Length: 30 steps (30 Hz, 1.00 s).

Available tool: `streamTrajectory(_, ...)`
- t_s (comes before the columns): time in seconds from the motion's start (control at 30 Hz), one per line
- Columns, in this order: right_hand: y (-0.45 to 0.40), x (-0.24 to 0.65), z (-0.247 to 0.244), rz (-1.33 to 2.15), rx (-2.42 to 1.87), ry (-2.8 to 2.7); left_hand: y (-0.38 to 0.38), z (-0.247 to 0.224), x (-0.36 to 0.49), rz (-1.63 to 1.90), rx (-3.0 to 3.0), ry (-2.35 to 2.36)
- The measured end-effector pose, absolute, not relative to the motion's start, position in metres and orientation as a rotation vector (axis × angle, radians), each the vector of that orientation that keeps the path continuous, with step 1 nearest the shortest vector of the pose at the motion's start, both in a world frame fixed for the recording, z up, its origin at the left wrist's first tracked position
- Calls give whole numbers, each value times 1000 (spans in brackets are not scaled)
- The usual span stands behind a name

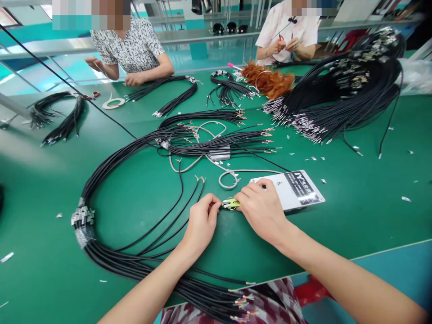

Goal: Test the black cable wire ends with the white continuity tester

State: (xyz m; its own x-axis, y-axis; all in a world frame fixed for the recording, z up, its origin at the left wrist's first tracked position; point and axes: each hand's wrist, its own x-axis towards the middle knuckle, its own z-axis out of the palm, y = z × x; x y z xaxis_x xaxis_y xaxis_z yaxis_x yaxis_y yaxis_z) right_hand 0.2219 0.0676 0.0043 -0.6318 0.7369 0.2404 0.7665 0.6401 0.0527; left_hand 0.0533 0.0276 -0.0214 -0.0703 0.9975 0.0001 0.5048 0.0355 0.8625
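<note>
My left hand (203, 220) is closed in a pinch on the end of a thin black cable (221, 206), most of which the hand hides. In my right hand (261, 209) is a pair of yellow-green snips (232, 203). The jaws point left and meet the cable end at my left fingertips. A thick bundle of black cables (111, 164), bound with silver clips and clear tape (83, 220), curves around on the left. Its lower ends, with coloured wires bared, hang near my lap. Several loose cables (168, 220) branch from it beside my left hand.
A white labelled box (305, 193) with a grey cord (229, 180) sits just beyond my right hand. A large cable heap (337, 99) lies at the back right, near orange-brown fluffy material (268, 80). Two people work across the green table (357, 216); a tape roll (114, 103) lies there.
</note>
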Motion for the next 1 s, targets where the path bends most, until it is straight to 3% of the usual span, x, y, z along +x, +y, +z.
streamTrajectory(0.23,61,232,10,-129,-1157,-2575,27,-23,53,916,1567,1659)
streamTrajectory(0.43,25,281,2,-132,-1170,-2066,26,-22,49,949,1586,1612)
streamTrajectory(0.87,20,292,-32,-374,-1022,-2026,19,-23,36,1099,1546,1674)
streamTrajectory(1.0,15,294,-36,-301,-1064,-2025,25,-14,15,1201,1447,1702)
